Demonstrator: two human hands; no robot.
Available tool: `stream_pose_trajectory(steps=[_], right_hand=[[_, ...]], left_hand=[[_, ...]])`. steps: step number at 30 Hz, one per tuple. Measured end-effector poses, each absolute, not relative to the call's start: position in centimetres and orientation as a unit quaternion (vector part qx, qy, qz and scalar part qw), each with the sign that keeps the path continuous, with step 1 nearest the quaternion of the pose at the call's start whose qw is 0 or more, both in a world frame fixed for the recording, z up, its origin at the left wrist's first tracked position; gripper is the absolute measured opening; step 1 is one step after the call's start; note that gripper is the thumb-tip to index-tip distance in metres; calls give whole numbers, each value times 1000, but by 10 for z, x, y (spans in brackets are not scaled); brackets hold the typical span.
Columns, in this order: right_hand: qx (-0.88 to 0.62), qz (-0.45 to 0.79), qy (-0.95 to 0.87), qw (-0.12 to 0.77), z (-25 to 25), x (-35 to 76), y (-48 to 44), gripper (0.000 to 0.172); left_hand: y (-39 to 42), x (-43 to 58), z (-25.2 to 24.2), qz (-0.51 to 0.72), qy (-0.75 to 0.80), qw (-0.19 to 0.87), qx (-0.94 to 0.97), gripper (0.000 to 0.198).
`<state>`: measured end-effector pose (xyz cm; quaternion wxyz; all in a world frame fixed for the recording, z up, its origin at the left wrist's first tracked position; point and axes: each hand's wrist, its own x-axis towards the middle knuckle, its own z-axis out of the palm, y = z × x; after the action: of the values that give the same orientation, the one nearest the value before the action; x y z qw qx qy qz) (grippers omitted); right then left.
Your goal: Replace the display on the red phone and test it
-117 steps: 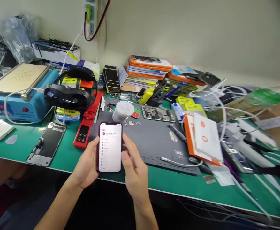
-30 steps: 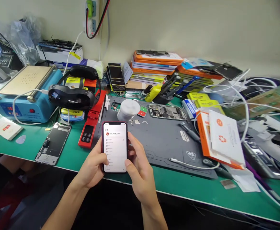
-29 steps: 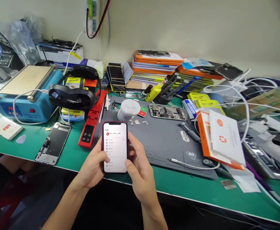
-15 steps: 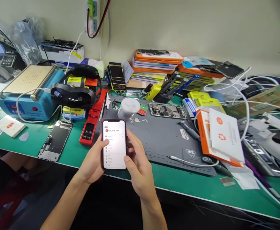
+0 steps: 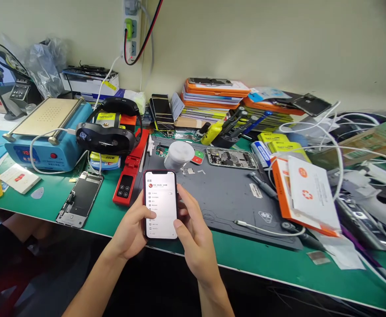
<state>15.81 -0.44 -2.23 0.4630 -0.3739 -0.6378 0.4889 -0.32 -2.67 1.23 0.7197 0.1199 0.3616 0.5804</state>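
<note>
A smartphone [image 5: 162,204] in a dark red case is held upright near the front edge of the bench, its lit screen showing a white settings list. My left hand [image 5: 131,231] grips its left side, the thumb lying over the lower part of the screen. Along the right edge, my right hand [image 5: 194,233] closes on the same phone, with its thumb at the lower right corner. Fingers behind the phone are mostly hidden. Just beyond it stands a white round tub [image 5: 178,155] on a dark grey work mat [image 5: 226,198].
To the left are a red tool [image 5: 126,180], a detached phone screen [image 5: 80,198], a black headset [image 5: 108,136] and a blue heating machine [image 5: 44,152]. An opened phone [image 5: 231,158] lies on the mat. An orange-white box [image 5: 306,191] and a white cable [image 5: 268,228] are at right.
My left thumb has moved down the screen, from the upper list to its lower part. The whole view has shifted slightly; both hands still hold the phone.
</note>
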Motion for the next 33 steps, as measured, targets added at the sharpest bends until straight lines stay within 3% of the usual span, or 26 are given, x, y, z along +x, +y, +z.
stream_pose_trajectory(steps=[24, 33], right_hand=[[-373, 491, -632, 470, -21, 158, -6, 60], [-407, 444, -658, 452, -19, 155, -7, 70]], left_hand=[[-23, -3, 11, 575, 302, 751, 118, 66], [-21, 0, 17, 563, 345, 746, 89, 57]])
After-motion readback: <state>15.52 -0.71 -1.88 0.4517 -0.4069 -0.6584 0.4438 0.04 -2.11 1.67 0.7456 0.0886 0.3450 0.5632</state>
